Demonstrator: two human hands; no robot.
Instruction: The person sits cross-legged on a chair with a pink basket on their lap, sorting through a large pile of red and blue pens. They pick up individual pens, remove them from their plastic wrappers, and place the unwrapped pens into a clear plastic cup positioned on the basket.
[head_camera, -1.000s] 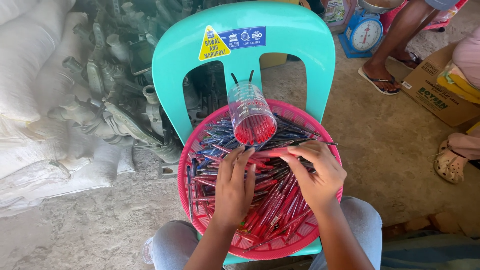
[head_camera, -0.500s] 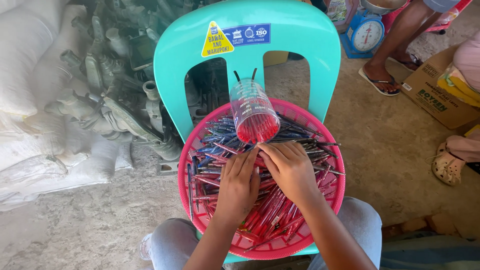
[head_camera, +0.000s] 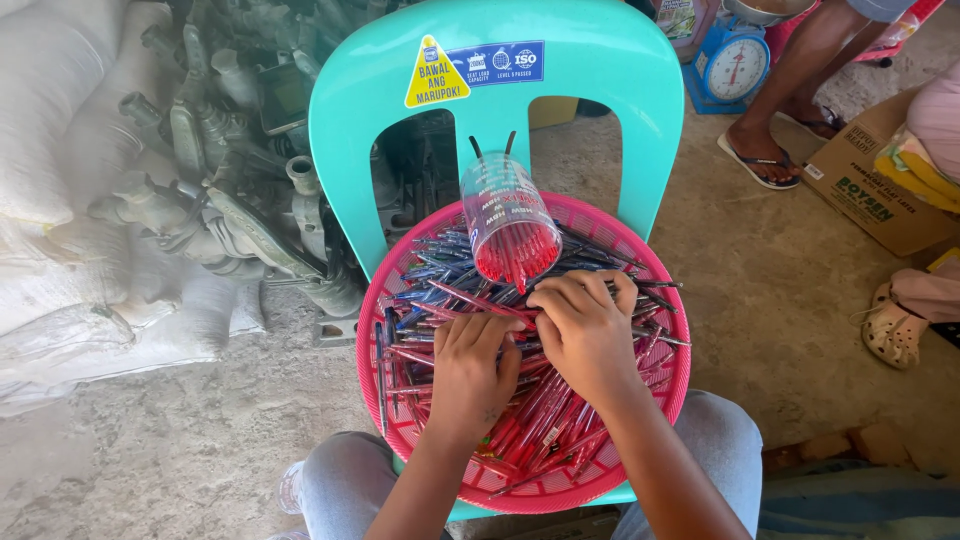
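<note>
**Sorting pens in the basket: hands on the pile**

While both of your hands lie palm-down on the heap, the sorting step is in hand, judging by the posture. Your left hand (head_camera: 472, 372) rests flat, fingers together and slightly curled, on the loose pens (head_camera: 450, 290); whether it pinches any pen cannot be told, since the palm hides what is beneath. Your right hand (head_camera: 588, 328) lies just beside it, knuckles raised, fingers bent down into the pile near the basket's middle; its grasp is likewise hidden. The pens, red and blue mixed, fill the round pink basket (head_camera: 640, 455), which sits on the seat of a turquoise plastic chair (head_camera: 340, 110) between your knees. A clear plastic jar (head_camera: 508, 225), packed with red pens, stands tilted at the basket's far side, just beyond your fingertips. The next move probably calls for pinching out pens of one colour without dragging their neighbours. Beyond the chair lie grey metal parts (head_camera: 215, 170) and white sacks (head_camera: 50, 120).
</note>
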